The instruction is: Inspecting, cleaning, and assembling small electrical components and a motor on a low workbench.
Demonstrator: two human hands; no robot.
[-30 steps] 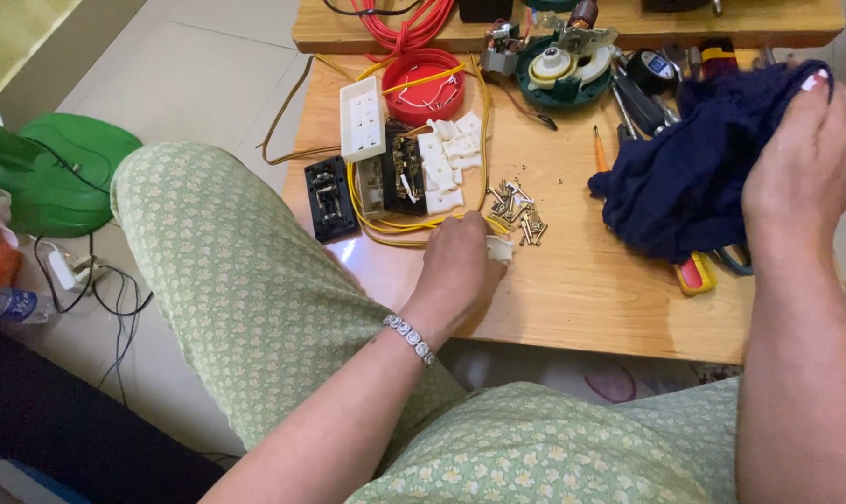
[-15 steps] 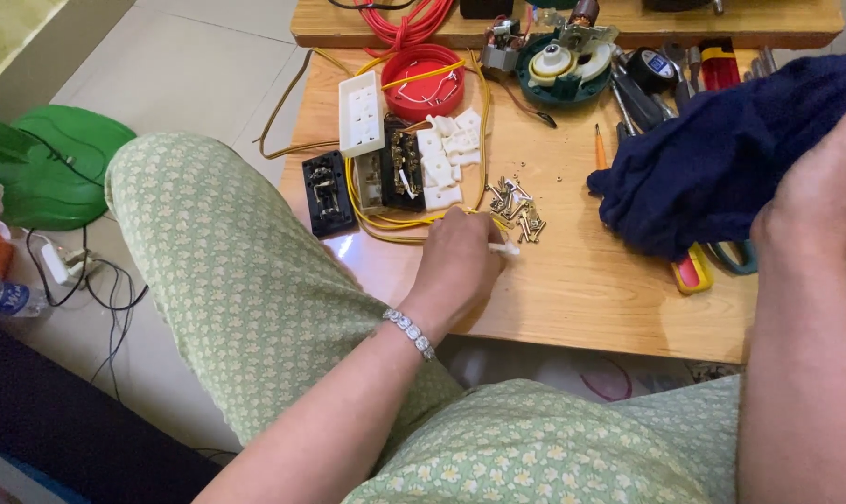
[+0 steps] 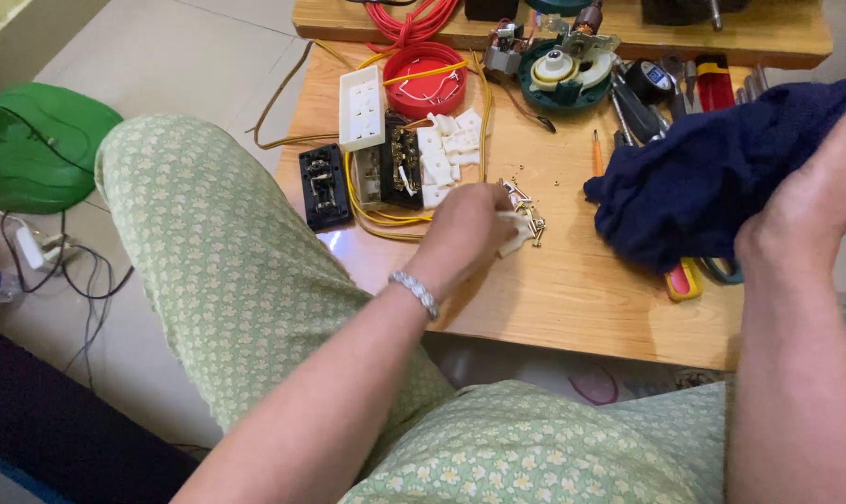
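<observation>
Switchboard (image 3: 385, 168) lies opened on wooden table (image 3: 572, 289), parts loose, unassembled. Left hand (image 3: 465, 233) fingers pinched on small white piece (image 3: 516, 233) beside screws (image 3: 527, 207). Right hand (image 3: 815, 201) closed round dark blue cloth (image 3: 703, 177).

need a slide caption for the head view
Left hand picks at small screws on a wooden table; right hand grips a dark blue cloth.

Two hands (image 3: 465, 233), one navy cloth (image 3: 712, 177), one white socket strip (image 3: 361, 107).

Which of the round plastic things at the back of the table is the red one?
The red dish with wires in it, left of the dark green one.
</observation>
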